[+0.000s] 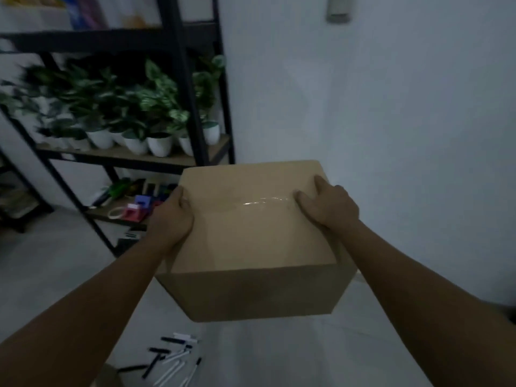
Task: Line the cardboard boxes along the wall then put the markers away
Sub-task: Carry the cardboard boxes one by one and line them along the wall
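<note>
A brown cardboard box, taped shut along its top, hangs in the air in front of me above the pale floor. My left hand grips its left edge and my right hand grips its right top edge. Several black and white markers lie scattered on the floor below the box, near the bottom of the view. A corner of another cardboard box shows at the bottom left edge.
A white wall fills the right half. A black metal shelf stands at the left with potted plants in white pots. Its lower shelf holds tape rolls and small coloured items.
</note>
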